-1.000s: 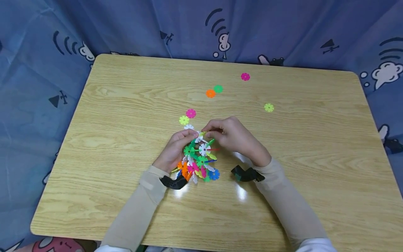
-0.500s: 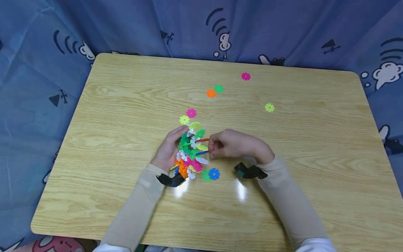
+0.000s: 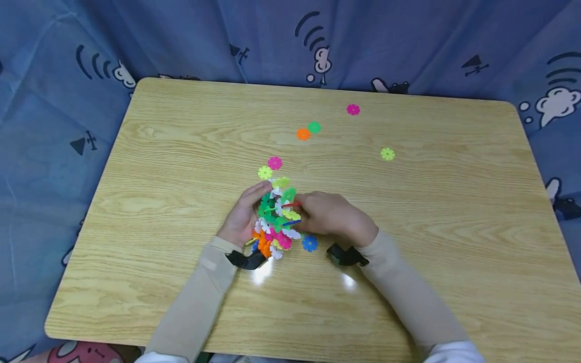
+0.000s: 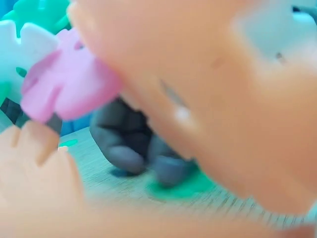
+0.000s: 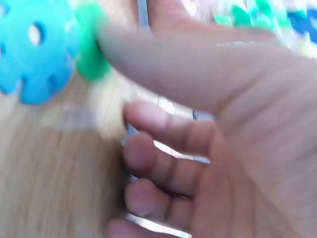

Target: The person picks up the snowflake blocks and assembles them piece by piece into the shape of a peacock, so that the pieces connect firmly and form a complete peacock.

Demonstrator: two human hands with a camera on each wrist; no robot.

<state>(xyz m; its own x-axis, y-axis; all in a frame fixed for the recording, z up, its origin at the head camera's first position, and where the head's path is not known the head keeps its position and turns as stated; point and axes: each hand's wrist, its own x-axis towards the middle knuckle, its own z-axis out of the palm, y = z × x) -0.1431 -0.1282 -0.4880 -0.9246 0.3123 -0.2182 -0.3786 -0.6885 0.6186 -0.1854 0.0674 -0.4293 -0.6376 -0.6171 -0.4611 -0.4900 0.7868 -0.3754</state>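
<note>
In the head view my left hand holds a cluster of interlocked snowflake discs in green, white, yellow, pink and orange. A pink disc of that cluster fills the upper left of the left wrist view. To the cluster's right, my right hand is low over the table, its fingertips hidden behind the cluster. In the right wrist view its thumb lies at the edge of a green snowflake disc, with the other fingers loosely bent. That green disc lies on the table beside a blue snowflake disc.
More loose discs lie farther back on the wooden table: a yellow disc, two pink ones, an orange disc, a green one and a yellow-green disc. A blue curtain hangs behind the table.
My left hand has drawn the cluster slightly left and turned it. My right hand has left the cluster's top and come down behind it, covering the green disc beside the blue one.
</note>
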